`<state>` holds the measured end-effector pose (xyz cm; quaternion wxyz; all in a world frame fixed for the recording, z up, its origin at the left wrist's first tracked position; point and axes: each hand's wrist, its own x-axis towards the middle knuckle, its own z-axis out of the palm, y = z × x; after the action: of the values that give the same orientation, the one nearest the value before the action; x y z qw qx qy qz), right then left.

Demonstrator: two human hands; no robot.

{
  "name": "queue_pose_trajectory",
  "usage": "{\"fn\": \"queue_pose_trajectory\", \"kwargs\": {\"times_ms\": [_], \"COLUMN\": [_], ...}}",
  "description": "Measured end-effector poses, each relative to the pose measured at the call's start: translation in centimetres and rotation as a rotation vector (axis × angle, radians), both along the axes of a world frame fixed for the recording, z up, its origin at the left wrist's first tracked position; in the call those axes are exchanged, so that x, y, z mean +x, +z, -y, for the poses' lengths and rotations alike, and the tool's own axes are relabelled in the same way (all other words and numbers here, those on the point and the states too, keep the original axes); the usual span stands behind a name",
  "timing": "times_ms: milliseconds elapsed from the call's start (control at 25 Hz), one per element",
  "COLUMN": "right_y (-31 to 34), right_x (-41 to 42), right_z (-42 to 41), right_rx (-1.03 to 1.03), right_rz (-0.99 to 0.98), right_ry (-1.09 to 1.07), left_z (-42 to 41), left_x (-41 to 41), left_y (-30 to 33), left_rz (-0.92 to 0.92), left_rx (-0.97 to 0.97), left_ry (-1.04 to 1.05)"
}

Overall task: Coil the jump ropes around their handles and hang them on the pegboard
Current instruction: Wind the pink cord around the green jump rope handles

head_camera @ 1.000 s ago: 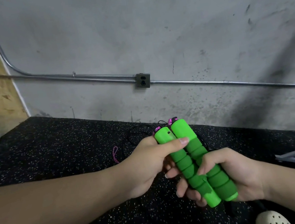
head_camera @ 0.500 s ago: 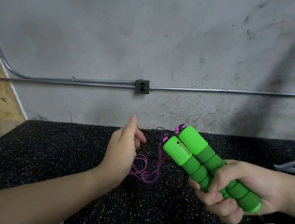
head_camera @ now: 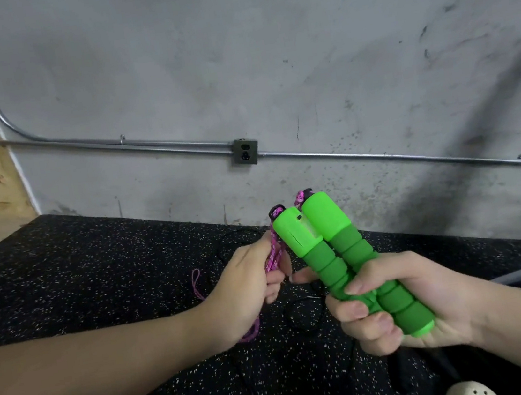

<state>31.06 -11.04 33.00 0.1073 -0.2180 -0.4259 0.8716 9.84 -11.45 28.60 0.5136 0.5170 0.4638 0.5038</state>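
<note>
Bare wall (head_camera: 267, 62) close behind the handles (head_camera: 334, 254).

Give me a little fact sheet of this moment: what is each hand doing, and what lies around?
right hand: grips both green handles side by side, tops tilted up and left
left hand: pinches the pink rope just below the handle tops
rope: not yet wound round the handles; slack hangs below the left hand
floor: black speckled mat, a thin black cord lying on it
wall: grey, with a metal conduit
pegboard: not in view
</note>
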Motion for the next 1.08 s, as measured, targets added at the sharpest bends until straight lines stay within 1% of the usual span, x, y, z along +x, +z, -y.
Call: {"fn": "queue_pose_trajectory", "kwargs": {"times_ms": [80,120,240,280,440,480,600,680,760,840,960,1080], "right_y": [-0.5,-0.6,-0.7,-0.8,-1.1,-1.1,-1.2,-1.5,-2.3,-3.5,-5.3,-6.2], "right_x": [-0.4,-0.6,-1.1,-1.1,-1.2,-1.2,-0.9,-0.3,0.9,2.5,4.4,4.8], "right_z": [0.1,0.2,0.5,0.5,0.5,0.4,0.0,-0.8,-2.0,-3.4,-4.5,-4.8], "right_rx": [0.053,0.065,0.088,0.074,0.062,0.067,0.068,0.101,0.184,0.296,0.401,0.538], "right_rz": [-0.001,-0.015,-0.026,-0.025,-0.014,0.006,0.057,0.106,0.209,0.387,0.656,0.911], "right_ry": [-0.105,-0.120,-0.136,-0.140,-0.132,-0.148,-0.235,-0.321,-0.403,-0.473,-0.508,-0.415], "left_z": [0.6,0.9,1.6,1.9,3.2,3.3,3.1,2.7,2.2,1.7,1.3,1.5], "left_x": [0.4,0.7,1.8,2.2,2.8,2.6,1.4,0.6,-0.2,-1.2,-1.7,-1.0], "left_y": [-0.7,-1.0,-1.5,-1.7,-2.4,-2.5,-2.9,-3.0,-3.1,-3.0,-2.1,-1.3], "left_rz": [-0.038,-0.057,-0.065,-0.093,-0.347,-0.418,-0.727,-0.810,-0.850,-0.881,-0.937,-1.046], "left_rx": [-0.024,-0.037,-0.098,-0.109,-0.061,-0.031,0.086,0.071,0.022,0.023,0.130,0.296], "left_ry": [0.024,0.003,-0.150,-0.198,-0.370,-0.388,-0.411,-0.375,-0.347,-0.346,-0.349,-0.364]}}
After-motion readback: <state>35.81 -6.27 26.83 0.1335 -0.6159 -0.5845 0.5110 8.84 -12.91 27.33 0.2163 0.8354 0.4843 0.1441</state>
